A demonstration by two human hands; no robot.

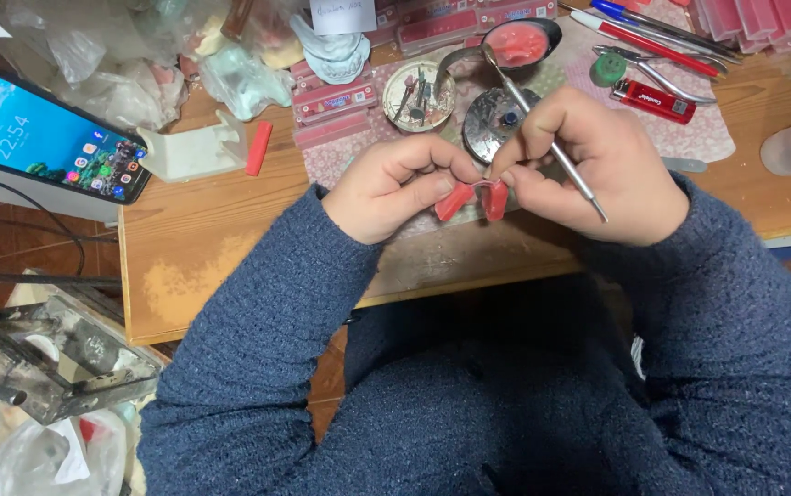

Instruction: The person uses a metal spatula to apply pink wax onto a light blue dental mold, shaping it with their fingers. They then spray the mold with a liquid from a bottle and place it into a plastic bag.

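- A small red horseshoe-shaped wax piece (474, 196) is being pinched from both sides, right over the near edge of the wooden tabletop (202, 239).
- Its left end is being held between thumb and fingers of the left hand (395, 188), fingers curled in tight.
- The right end is being gripped by the right hand (597, 170), and a thin metal carving tool (542, 129) is being tucked in the same hand too, so that one's doing double duty. The tool is being held slanted, its far tip pointing up toward the dishes.
- Just behind the hands, a round metal dish (492, 115) and a second little dish full of small bits (418, 94) are sitting on a patterned cloth (340, 161).
- A spoon with pinkish-red wax in its bowl (516, 43) is lying a bit further back.
- Off to the right, a red lighter (652, 99), a green round thing (607, 69) and some pens (652, 37) are being kept well apart from the hands.
- Far left, a phone with a lit screen (46, 138) is being propped up, with a white plaster block (191, 152) and a short red wax stick (258, 147) near it.
- Both arms are being covered by blue knit sleeves (258, 312).
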